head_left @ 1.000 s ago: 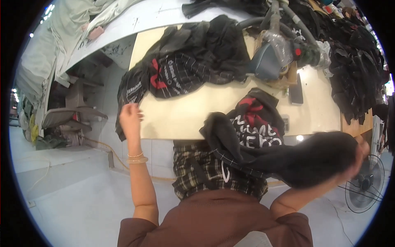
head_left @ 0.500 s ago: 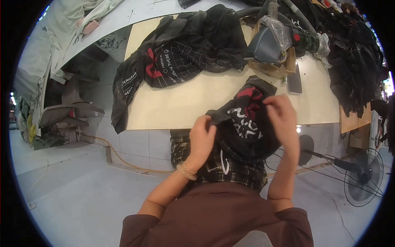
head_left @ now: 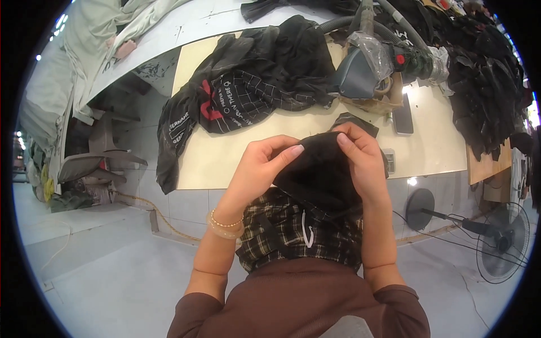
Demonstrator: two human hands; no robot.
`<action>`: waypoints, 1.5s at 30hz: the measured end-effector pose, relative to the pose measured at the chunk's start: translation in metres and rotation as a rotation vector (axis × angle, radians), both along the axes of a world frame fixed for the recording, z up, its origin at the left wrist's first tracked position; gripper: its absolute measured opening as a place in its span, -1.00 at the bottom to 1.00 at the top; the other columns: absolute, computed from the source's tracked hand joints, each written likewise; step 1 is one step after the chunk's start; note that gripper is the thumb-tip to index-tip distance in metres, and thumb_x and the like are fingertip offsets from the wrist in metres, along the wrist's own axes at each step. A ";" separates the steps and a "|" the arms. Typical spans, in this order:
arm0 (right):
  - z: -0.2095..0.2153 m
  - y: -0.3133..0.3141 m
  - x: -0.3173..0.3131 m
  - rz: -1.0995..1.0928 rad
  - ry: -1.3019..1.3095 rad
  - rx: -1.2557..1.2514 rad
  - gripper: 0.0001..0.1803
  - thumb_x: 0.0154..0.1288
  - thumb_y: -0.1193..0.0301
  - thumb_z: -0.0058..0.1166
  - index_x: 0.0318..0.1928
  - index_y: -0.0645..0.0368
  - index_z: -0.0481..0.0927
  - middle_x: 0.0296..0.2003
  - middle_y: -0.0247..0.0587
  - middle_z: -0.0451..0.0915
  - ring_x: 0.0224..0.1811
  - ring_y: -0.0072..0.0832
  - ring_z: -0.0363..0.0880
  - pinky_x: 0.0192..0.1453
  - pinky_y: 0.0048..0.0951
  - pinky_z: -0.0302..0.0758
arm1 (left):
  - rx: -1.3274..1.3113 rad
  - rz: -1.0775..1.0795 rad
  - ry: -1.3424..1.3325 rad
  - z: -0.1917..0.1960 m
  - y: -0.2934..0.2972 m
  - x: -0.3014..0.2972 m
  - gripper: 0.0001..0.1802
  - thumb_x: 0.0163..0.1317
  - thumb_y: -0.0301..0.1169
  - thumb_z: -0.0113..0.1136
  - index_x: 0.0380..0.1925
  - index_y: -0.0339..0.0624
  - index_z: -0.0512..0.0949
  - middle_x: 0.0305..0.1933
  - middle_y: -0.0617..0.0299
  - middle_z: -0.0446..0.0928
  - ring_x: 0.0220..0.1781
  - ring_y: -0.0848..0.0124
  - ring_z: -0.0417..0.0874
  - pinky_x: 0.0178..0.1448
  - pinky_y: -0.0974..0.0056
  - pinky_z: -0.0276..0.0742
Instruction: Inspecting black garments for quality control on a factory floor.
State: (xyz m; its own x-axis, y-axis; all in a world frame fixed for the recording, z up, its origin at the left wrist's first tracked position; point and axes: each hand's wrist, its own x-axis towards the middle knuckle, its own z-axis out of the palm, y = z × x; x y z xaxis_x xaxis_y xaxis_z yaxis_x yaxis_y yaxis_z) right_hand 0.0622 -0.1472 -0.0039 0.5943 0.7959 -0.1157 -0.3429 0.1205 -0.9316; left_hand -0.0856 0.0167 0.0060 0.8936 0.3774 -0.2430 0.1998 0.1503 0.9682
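Observation:
A black cloth garment (head_left: 321, 169) hangs between my hands over the table's near edge and my lap, its plain dark side facing up. My left hand (head_left: 267, 163) pinches its upper left edge between thumb and fingers. On the other side, my right hand (head_left: 360, 155) grips the upper right edge, thumb on top. A dark grey-green part of the cloth (head_left: 360, 124) lies on the table just beyond my right fingers. The print seen on the garment earlier is hidden now.
A heap of black printed garments (head_left: 248, 84) covers the table's (head_left: 208, 163) left side. At the back right stand a grey machine (head_left: 360, 73) with hoses and a phone (head_left: 402, 115). More dark cloth (head_left: 484, 90) hangs at far right. A fan (head_left: 501, 242) stands on the floor, right.
The garment has been turned, so its white and red print no longer shows. Both hands have come to its upper edge, the left one rising and the right one moving slightly inward.

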 end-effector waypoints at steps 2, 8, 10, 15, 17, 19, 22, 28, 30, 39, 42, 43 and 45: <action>0.000 -0.004 0.006 0.000 0.158 0.046 -0.78 0.54 0.38 0.03 -0.07 0.32 0.57 -0.21 -0.39 0.64 -0.14 -0.68 0.54 0.05 -0.59 0.45 | -0.028 -0.005 -0.092 0.000 0.004 0.013 -0.78 0.44 -0.40 0.21 -0.12 -0.40 0.65 -0.23 0.33 0.66 -0.20 0.64 0.58 -0.07 0.49 0.50; 0.004 -0.010 0.020 0.022 0.239 -0.001 -0.70 0.49 0.37 0.12 0.07 0.35 0.57 -0.11 -0.32 0.66 -0.07 -0.65 0.59 0.11 -0.56 0.49 | -0.095 0.001 -0.220 -0.002 0.004 0.045 -0.75 0.47 -0.36 0.19 -0.12 -0.38 0.65 -0.18 0.34 0.67 -0.11 0.64 0.60 0.04 0.48 0.50; 0.005 -0.013 0.026 0.100 0.208 -0.043 -0.63 0.43 0.40 0.20 0.13 0.37 0.58 -0.05 -0.25 0.69 -0.04 -0.62 0.62 0.13 -0.53 0.52 | -0.060 -0.014 -0.212 -0.001 0.006 0.050 -0.77 0.47 -0.37 0.18 -0.12 -0.36 0.64 -0.21 0.35 0.66 -0.14 0.64 0.59 0.04 0.48 0.50; 0.002 -0.007 0.039 0.015 0.361 0.055 -0.67 0.38 0.48 0.19 0.10 0.37 0.60 -0.05 -0.23 0.71 -0.02 -0.59 0.65 0.15 -0.53 0.52 | -0.038 0.000 -0.275 -0.003 0.011 0.057 -0.80 0.48 -0.39 0.16 -0.04 -0.28 0.54 -0.19 0.36 0.59 -0.11 0.63 0.56 0.05 0.48 0.48; 0.000 -0.001 0.040 -0.087 0.356 0.042 -0.69 0.37 0.51 0.18 0.08 0.37 0.61 -0.07 -0.23 0.72 -0.03 -0.58 0.66 0.17 -0.54 0.50 | -0.009 0.031 -0.279 -0.005 0.013 0.058 -0.78 0.47 -0.38 0.17 0.00 -0.25 0.48 -0.15 0.35 0.56 -0.07 0.62 0.54 0.07 0.47 0.47; 0.000 0.001 0.040 -0.085 0.390 0.066 -0.70 0.35 0.52 0.17 0.06 0.37 0.62 -0.07 -0.22 0.71 -0.04 -0.57 0.66 0.17 -0.54 0.49 | 0.046 -0.010 -0.300 -0.008 0.015 0.058 -0.61 0.25 -0.50 0.38 0.02 -0.21 0.44 -0.03 0.29 0.50 0.02 0.58 0.51 0.11 0.45 0.47; 0.002 0.003 0.039 -0.038 0.461 0.139 -0.72 0.34 0.52 0.18 0.03 0.35 0.63 -0.07 -0.21 0.71 -0.03 -0.56 0.66 0.17 -0.53 0.49 | 0.163 -0.002 -0.334 -0.014 0.014 0.059 -0.42 -0.02 -0.68 0.51 0.00 -0.21 0.45 0.00 0.28 0.44 0.04 0.55 0.50 0.11 0.43 0.47; -0.003 0.014 0.035 -0.135 0.529 0.144 -0.77 0.38 0.52 0.13 0.01 0.31 0.64 -0.07 -0.25 0.70 0.01 -0.56 0.64 0.18 -0.51 0.51 | 0.315 0.105 -0.397 -0.020 0.014 0.067 -0.60 0.08 -0.71 0.42 -0.11 -0.26 0.49 -0.08 0.32 0.46 -0.06 0.57 0.51 0.04 0.45 0.46; -0.004 0.015 0.033 -0.146 0.595 0.174 -0.79 0.40 0.51 0.12 -0.01 0.30 0.64 -0.07 -0.26 0.70 0.01 -0.56 0.64 0.18 -0.49 0.52 | 0.276 0.164 -0.403 -0.022 0.012 0.071 -0.69 0.07 -0.63 0.45 -0.20 -0.29 0.55 -0.14 0.31 0.50 -0.14 0.55 0.55 -0.09 0.43 0.51; 0.002 0.008 0.027 -0.103 0.887 0.258 -0.76 0.51 0.42 0.00 0.02 0.29 0.61 -0.03 -0.16 0.71 0.02 -0.40 0.70 0.22 -0.31 0.60 | 0.426 0.252 -0.392 -0.012 0.000 0.076 -0.86 0.14 -0.60 0.43 -0.33 -0.34 0.63 -0.34 0.35 0.59 -0.27 0.62 0.54 -0.15 0.48 0.47; 0.001 0.007 0.023 -0.111 0.940 0.278 -0.73 0.53 0.40 -0.04 0.05 0.30 0.60 0.00 -0.13 0.70 0.05 -0.35 0.70 0.25 -0.26 0.59 | 0.426 0.268 -0.366 -0.007 -0.005 0.078 -0.88 0.16 -0.59 0.42 -0.34 -0.34 0.63 -0.39 0.39 0.57 -0.32 0.67 0.50 -0.17 0.51 0.43; -0.001 0.006 0.022 -0.112 0.964 0.295 -0.72 0.54 0.39 -0.06 0.06 0.31 0.59 0.01 -0.12 0.70 0.07 -0.33 0.69 0.26 -0.25 0.58 | 0.419 0.273 -0.362 -0.006 -0.006 0.078 -0.87 0.16 -0.59 0.43 -0.34 -0.34 0.63 -0.40 0.40 0.57 -0.33 0.67 0.50 -0.19 0.51 0.43; -0.004 0.005 0.020 -0.101 0.998 0.340 -0.69 0.56 0.37 -0.09 0.09 0.33 0.58 0.05 -0.09 0.68 0.10 -0.30 0.67 0.30 -0.23 0.56 | 0.418 0.274 -0.301 -0.003 -0.006 0.079 -0.85 0.13 -0.57 0.45 -0.34 -0.37 0.64 -0.34 0.28 0.63 -0.27 0.58 0.62 -0.15 0.45 0.52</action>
State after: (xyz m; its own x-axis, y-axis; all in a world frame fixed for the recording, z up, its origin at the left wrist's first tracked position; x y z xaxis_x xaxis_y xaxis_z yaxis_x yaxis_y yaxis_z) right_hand 0.0825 -0.1421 -0.0080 0.4178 0.8304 -0.3686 -0.9082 0.3927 -0.1447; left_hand -0.0067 0.0109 0.0025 0.7566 0.6137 0.2258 -0.0854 -0.2496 0.9646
